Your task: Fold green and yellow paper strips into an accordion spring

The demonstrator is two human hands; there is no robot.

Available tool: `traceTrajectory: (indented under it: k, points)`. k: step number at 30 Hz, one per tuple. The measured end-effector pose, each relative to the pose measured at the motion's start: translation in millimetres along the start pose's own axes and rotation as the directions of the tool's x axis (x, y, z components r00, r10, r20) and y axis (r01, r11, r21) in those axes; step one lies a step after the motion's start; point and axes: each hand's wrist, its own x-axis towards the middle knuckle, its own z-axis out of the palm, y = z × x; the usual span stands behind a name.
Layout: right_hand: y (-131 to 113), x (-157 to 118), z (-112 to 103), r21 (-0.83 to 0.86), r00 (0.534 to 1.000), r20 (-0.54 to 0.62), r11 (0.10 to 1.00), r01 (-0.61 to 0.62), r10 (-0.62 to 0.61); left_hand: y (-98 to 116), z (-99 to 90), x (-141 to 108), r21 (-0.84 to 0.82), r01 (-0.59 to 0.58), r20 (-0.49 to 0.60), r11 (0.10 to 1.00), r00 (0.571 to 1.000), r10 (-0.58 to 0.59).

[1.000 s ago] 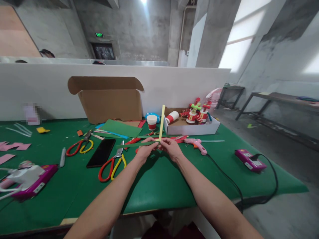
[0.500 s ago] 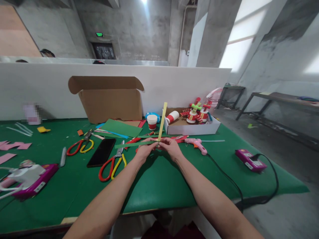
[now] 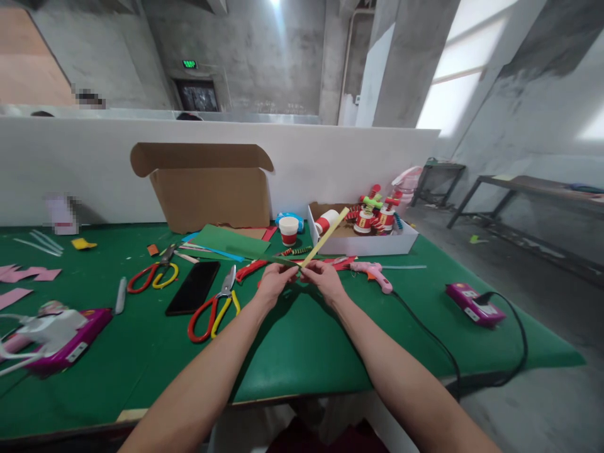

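My left hand (image 3: pixel 276 282) and my right hand (image 3: pixel 324 280) meet over the table, fingertips pinched close together. Between them they grip the place where two paper strips come together. The yellow paper strip (image 3: pixel 326 236) slants up and to the right from my fingers. The green paper strip (image 3: pixel 278 258) points away to the upper left, above my left hand. My fingers cover the joint, so how the strips overlap there cannot be made out. Just behind the hands lie some red strips (image 3: pixel 252 269) and a small springy folded paper piece (image 3: pixel 299 251).
Scissors (image 3: pixel 221 305) and a black phone (image 3: pixel 193 288) lie left. Green paper sheets (image 3: pixel 231 242) and a paper cup (image 3: pixel 288 231) are behind. On the right are a pink glue gun (image 3: pixel 372 275), its cable, a purple power strip (image 3: pixel 474 304) and a white box (image 3: pixel 365 245) holding finished figures.
The yellow strip has tilted from nearly upright over to the right. The green strip has swung from pointing left to pointing up and away. Both hands stay in place, still pinching.
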Motion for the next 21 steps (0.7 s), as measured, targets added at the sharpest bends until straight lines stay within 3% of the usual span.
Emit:
traceTrajectory:
  k: [6, 10, 14, 21]
  points:
    - [-6, -2, -1, -0.200, 0.990, 0.016, 0.970, 0.139, -0.139, 7, -2.7, 0, 0.046, -0.036, 0.006, 0.998, 0.999, 0.036]
    - [-7, -1, -1, -0.214, 0.963, 0.015, 0.940, 0.266, -0.269, 9, 0.0, -3, -0.004, -0.113, 0.047, 0.994, 0.993, 0.113]
    - [-3, 1, 0, -0.142, 0.963, 0.021, 0.953, 0.267, -0.267, 10, 2.1, -6, -0.020, -0.154, 0.051, 0.988, 0.987, 0.155]
    - [-5, -1, 1, -0.118, 0.977, 0.061, 0.970, 0.212, -0.206, 11, 0.7, -4, 0.008, -0.119, 0.013, 0.993, 0.993, 0.119]
